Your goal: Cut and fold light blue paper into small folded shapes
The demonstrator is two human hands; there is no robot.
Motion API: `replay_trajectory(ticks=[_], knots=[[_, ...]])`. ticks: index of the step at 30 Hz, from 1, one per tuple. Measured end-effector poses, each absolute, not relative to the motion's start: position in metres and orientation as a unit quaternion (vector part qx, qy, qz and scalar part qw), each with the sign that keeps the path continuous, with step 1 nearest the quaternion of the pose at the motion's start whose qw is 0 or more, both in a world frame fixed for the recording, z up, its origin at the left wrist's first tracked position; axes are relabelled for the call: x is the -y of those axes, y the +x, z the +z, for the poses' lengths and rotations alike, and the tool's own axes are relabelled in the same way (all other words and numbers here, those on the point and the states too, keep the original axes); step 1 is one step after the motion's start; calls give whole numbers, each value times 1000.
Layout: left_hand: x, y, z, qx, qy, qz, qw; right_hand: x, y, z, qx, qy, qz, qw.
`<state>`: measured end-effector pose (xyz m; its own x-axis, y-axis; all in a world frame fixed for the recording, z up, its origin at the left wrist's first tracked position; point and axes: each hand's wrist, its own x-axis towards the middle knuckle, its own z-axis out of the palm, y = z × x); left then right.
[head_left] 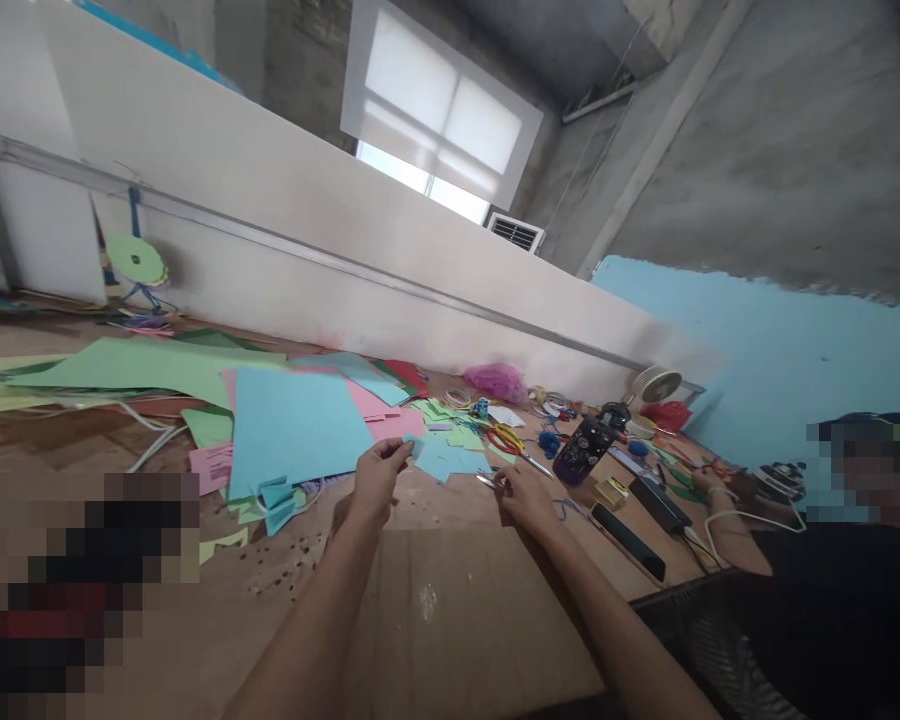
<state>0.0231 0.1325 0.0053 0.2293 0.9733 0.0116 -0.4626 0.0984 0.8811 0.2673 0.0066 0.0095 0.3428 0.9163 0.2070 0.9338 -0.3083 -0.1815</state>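
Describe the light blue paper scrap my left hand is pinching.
The scrap is light blue paper, thin and matte, with jagged cut edges. It lies mostly flat on the wooden table, beside green offcuts. The left hand pinches its left corner; the right hand, holding a small metal tool, sits close by, apart.

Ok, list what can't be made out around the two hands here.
Head view, right hand: the small metal item it holds is too small to identify.
Head view, left hand: its fingers cover the pinched corner of the blue paper piece.
Head view, lower left: a pixelated patch hides whatever lies there.
Head view, right side: co-worker's hand, contents too small.
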Motion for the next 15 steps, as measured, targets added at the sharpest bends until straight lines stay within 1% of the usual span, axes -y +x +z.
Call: replay_trajectory(ticks=[4,9,11,12,15], knots=[[-131,21,3,-313,397,515,692,-6,262,4,563,-815,-36,136],[-129,15,4,-324,396,492,705,1,262,-4,547,-817,-36,179],[-129,13,5,-333,399,478,708,1,263,4,549,-806,-17,220],[-129,13,5,-337,400,471,710,-1,261,11,550,-792,10,264],[-128,14,5,-347,404,453,715,-12,246,41,546,-721,153,398]])
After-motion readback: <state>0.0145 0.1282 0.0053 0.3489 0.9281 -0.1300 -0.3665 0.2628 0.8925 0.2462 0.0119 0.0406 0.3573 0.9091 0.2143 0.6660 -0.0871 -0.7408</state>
